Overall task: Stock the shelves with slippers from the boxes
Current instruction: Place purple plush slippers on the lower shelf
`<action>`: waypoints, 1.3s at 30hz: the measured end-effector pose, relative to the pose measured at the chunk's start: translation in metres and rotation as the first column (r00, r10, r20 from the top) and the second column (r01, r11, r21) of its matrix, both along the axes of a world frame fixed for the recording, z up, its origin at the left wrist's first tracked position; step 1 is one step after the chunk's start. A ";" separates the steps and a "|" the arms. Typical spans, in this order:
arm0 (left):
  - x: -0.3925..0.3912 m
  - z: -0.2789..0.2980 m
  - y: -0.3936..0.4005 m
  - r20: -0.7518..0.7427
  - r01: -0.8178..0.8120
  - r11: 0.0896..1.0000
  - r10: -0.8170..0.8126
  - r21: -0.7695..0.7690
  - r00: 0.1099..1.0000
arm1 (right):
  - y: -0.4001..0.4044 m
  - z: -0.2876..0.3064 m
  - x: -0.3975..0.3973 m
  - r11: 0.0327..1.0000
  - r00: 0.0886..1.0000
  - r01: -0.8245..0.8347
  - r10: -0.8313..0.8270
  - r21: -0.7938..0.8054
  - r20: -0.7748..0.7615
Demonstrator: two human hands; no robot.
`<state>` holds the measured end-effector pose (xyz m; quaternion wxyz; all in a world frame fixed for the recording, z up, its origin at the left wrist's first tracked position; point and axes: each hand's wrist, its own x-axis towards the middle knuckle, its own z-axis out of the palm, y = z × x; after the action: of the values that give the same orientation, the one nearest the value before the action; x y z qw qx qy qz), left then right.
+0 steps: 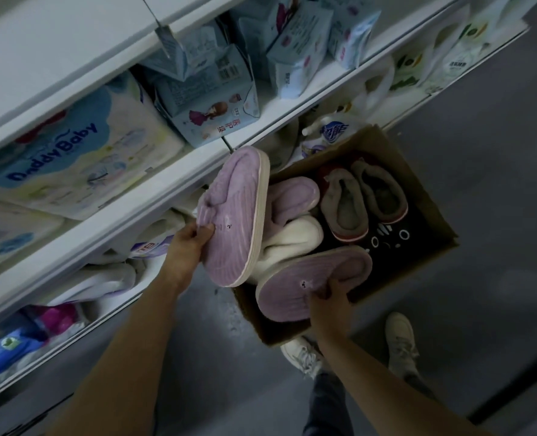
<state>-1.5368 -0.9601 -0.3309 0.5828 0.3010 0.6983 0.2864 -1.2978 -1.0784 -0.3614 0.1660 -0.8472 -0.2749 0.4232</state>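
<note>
Gripping one purple slipper (232, 215) in your left hand (191, 239) beside the shelf edge (153, 196), your right hand (328, 305) pinches another purple slipper (311, 278) over the cardboard box (430, 196) holding grey slippers (361, 199).

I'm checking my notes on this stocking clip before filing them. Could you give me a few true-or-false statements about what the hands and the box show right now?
1. Each hand holds a purple slipper. True: left hand grips one purple slipper, right hand the other purple slipper.
2. The cardboard box is empty. False: a grey pair and other slippers lie inside.
3. The box stands on a shelf. False: it sits on the floor.
4. A DaddyBaby pack lies on the shelf. True.
</note>
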 end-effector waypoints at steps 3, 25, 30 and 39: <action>0.008 0.003 -0.008 -0.002 0.009 1.000 -0.009 -0.020 1.000 | -0.003 0.027 0.010 0.967 0.971 -0.195 0.166 0.164 0.175; 0.058 -0.048 -0.071 0.194 -0.149 0.981 0.171 -0.123 0.966 | 0.022 -0.002 0.036 0.953 0.846 0.284 -0.197 0.107 -0.495; 0.049 -0.040 -0.074 0.249 -0.169 0.968 0.213 -0.186 0.945 | 0.009 0.006 0.040 0.977 0.897 0.161 -0.086 0.139 -0.434; 0.062 -0.032 -0.055 0.214 -0.050 0.994 0.069 -0.093 0.974 | 0.025 -0.011 0.032 0.986 0.930 0.161 -0.165 -0.042 -0.328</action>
<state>-1.4744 -1.0147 -0.3625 0.6593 0.2213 0.6511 0.3039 -1.2658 -1.0533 -0.3719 0.2381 -0.7854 -0.1689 0.5458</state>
